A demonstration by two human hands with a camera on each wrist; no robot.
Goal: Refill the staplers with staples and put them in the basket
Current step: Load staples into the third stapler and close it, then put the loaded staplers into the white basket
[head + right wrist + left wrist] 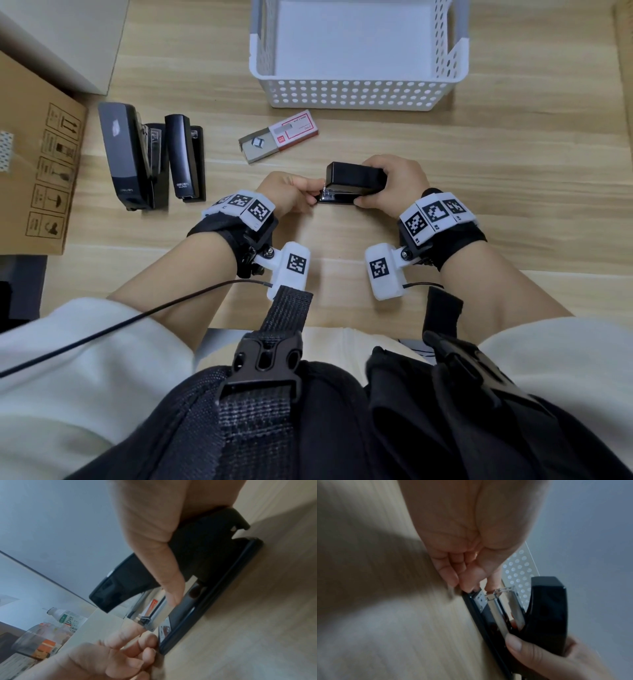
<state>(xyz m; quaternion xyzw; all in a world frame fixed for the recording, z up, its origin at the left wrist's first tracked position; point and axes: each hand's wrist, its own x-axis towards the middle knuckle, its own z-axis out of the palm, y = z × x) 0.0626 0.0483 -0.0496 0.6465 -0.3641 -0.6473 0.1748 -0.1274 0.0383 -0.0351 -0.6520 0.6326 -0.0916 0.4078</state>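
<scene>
A small black stapler (352, 178) lies on the wooden table with its top lifted open. My right hand (371, 185) grips that raised top, thumb on the near side; the same grip shows in the right wrist view on the stapler (205, 550). My left hand (313, 192) pinches a short silver staple strip (498, 592) at the front end of the open magazine (498, 609). The open staple box (279, 135) lies just beyond the hands. The white perforated basket (356, 92) stands behind it, nothing inside.
Two larger black staplers (130, 154) (186, 161) lie side by side at the left. A cardboard box (37, 161) sits at the far left edge. Bottles (65, 619) stand off to the side in the right wrist view.
</scene>
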